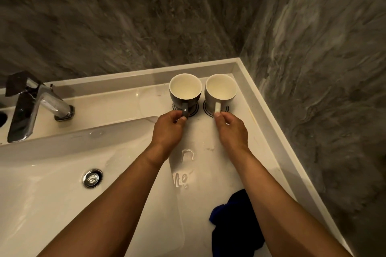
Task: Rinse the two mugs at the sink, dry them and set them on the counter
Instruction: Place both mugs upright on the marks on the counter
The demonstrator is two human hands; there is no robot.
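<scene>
Two mugs stand upright side by side on round coasters at the back right of the counter point(211, 146). The dark grey mug point(184, 92) is on the left, the white mug point(221, 92) on the right; both have pale insides. My left hand point(169, 129) pinches the grey mug's handle. My right hand point(230, 129) pinches the white mug's handle. The sink basin point(52, 194) lies to the left, with its chrome drain point(93, 178) and the chrome tap point(35, 104) behind it.
A dark blue cloth point(234, 225) lies crumpled on the counter under my right forearm. Water smears mark the counter between my arms. A raised white ledge and dark marbled walls close in the back and right sides.
</scene>
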